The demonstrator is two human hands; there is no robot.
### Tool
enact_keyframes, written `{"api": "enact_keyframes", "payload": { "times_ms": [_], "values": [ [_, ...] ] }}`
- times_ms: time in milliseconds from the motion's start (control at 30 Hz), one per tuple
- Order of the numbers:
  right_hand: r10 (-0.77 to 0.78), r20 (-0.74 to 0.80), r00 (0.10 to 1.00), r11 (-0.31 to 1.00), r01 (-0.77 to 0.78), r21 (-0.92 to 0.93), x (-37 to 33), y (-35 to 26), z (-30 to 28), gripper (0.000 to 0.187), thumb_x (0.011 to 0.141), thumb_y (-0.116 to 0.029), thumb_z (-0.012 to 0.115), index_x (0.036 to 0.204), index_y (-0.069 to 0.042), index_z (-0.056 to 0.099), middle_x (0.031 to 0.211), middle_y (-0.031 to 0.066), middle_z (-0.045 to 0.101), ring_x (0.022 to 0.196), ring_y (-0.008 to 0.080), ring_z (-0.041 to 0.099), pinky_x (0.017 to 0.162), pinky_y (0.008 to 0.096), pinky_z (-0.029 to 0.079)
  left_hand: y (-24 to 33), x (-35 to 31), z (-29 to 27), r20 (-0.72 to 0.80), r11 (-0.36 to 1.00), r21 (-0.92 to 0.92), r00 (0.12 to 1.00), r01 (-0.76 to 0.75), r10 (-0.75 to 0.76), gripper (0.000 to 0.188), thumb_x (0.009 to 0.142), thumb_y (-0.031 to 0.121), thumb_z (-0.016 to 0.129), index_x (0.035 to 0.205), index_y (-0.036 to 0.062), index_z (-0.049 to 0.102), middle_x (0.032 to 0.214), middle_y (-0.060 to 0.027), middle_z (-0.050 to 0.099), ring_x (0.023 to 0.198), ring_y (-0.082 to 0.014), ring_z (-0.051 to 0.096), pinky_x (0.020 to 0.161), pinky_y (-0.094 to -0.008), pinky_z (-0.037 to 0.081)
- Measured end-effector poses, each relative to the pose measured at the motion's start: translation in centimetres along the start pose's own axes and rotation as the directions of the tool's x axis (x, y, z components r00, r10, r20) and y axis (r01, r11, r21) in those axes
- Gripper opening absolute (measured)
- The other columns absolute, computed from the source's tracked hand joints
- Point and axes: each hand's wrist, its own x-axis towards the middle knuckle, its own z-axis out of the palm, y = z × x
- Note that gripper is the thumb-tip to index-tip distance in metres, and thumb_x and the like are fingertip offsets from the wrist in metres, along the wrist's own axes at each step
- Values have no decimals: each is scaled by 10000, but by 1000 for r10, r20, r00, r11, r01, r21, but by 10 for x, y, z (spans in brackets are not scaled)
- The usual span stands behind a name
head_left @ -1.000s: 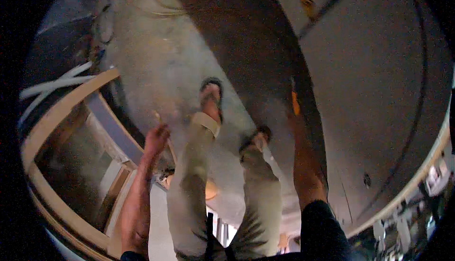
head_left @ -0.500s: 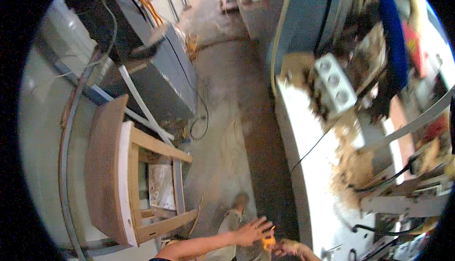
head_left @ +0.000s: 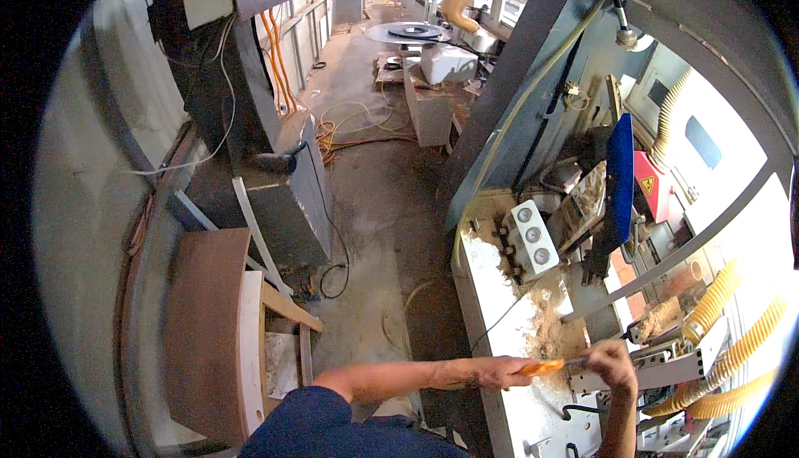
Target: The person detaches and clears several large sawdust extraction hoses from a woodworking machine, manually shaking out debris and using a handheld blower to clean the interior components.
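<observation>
Over the near end of the white machine bed, my left hand (head_left: 502, 371) is closed around one end of a small orange tool (head_left: 543, 367), whose exact kind is blurred. A grey, narrow part (head_left: 574, 362) runs from the orange piece to my right hand (head_left: 612, 364). That hand is curled into a fist at the grey end, with the fingers wrapped round it. My left arm stretches across the picture from a dark blue sleeve. The right forearm rises from below, beside the machine.
Sawdust (head_left: 549, 329) covers parts of the white machine bed (head_left: 491, 325). A white box with three round dials (head_left: 533, 237), a blue panel (head_left: 620, 179) and ribbed yellow hoses (head_left: 716, 300) are on the right. At left stands a brown wooden frame (head_left: 208, 325); cables (head_left: 366, 138) cross the floor.
Both hands have moved up and right, over the machine bed. My left hand, spread before, is now closed on the orange tool. The view has tilted up, showing more of the far room.
</observation>
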Motion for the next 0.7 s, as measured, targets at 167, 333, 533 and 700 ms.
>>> {"api": "enact_keyframes", "payload": {
  "times_ms": [167,333,533,700],
  "values": [
    [32,-307,951,867,127,482,84,42,-31,381,945,-356,492,890,-8,635,663,60,588,560,123,548,522,267,467,53,46,-10,144,997,81,990,-8,-4,482,950,414,449,1325,126,359,849,-83,564,717,-214,563,662,-358,477],
    [21,-236,972,926,-107,-362,147,75,-28,259,844,-194,646,865,64,664,683,97,651,603,142,622,559,272,506,29,72,-43,-36,846,518,991,128,-128,403,948,405,415,1250,138,422,821,-153,622,725,-310,623,635,-397,507],
    [-248,-250,936,828,71,-556,224,101,-85,241,843,-189,626,901,42,667,712,112,672,633,144,637,598,290,508,52,86,-39,208,919,345,939,190,-272,440,964,413,376,1320,156,406,1053,-162,603,995,-300,579,867,-402,458],
    [-6,-78,997,954,-17,-299,218,51,-49,265,865,-188,629,998,41,645,791,102,676,694,141,643,597,281,489,70,85,-70,-45,895,407,983,180,-177,480,963,391,379,1342,97,377,922,-162,651,859,-327,643,812,-423,501]
  ]
}}
